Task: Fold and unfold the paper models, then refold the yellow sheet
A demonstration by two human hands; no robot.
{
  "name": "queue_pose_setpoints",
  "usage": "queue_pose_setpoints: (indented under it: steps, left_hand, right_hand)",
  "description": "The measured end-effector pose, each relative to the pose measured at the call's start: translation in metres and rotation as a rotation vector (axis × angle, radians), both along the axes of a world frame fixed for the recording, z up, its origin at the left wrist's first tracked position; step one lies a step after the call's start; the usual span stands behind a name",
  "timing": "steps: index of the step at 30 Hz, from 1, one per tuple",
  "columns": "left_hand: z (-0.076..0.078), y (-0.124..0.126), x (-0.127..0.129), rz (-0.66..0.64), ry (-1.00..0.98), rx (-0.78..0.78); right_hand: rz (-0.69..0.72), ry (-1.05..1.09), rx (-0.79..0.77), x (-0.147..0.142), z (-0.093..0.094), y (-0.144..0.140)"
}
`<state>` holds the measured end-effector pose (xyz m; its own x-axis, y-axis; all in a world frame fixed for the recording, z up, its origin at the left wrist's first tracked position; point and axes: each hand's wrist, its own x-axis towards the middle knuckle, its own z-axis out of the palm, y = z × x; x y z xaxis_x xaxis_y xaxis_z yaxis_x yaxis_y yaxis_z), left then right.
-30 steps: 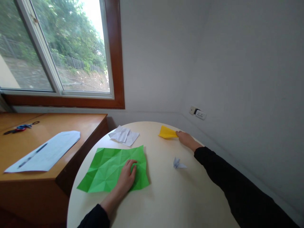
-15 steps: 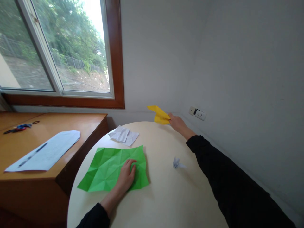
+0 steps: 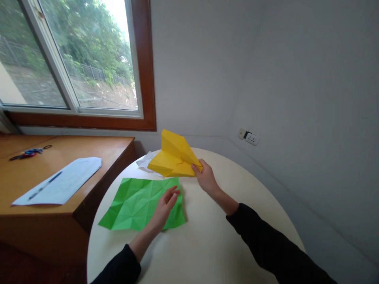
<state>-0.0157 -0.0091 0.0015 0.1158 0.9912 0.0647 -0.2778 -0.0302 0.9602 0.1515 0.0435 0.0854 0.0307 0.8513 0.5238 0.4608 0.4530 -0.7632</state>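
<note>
Grip of the right hand, pinching the folded yellow paper, has carried it from the far bench edge toward the lifted, loosely spread left hand above the green sheet.

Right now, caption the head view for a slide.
Right hand lifts a folded yellow paper above the creased green paper sheet under the left hand.

A round cream table carried a creased green sheet and a crumpled white paper; beside it, a wooden desk held a white sheet with a pen, plus scissors.
</note>
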Motion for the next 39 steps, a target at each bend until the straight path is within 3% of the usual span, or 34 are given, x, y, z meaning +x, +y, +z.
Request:
queue_pose_setpoints:
  steps: [3,4,8,12,18,31,39]
  left_hand:
    - [0.006,-0.003,0.008,-0.029,-0.273,-0.103]
    - [0.007,-0.004,0.009,-0.017,-0.332,-0.11]
    - [0.011,-0.003,0.007,0.086,-0.461,-0.134]
    - [0.011,0.001,-0.002,0.18,-0.487,-0.176]
    - [-0.001,0.01,-0.017,0.217,-0.37,-0.266]
    - [0.003,0.014,-0.022,0.356,-0.444,-0.403]
    - [0.007,0.016,-0.027,0.265,-0.479,-0.522]
  right_hand:
    - [0.092,0.143,-0.089,-0.019,-0.03,-0.022]
    - [0.148,0.3,-0.166,-0.023,-0.039,-0.029]
    - [0.291,0.574,-0.398,-0.033,-0.06,-0.047]
    - [0.355,0.652,-0.498,-0.037,-0.08,-0.049]
    - [0.27,0.708,-0.514,-0.038,-0.111,-0.042]
    - [0.204,0.887,-0.541,-0.031,-0.119,-0.037]
    - [0.162,0.76,-0.48,-0.031,-0.124,-0.035]
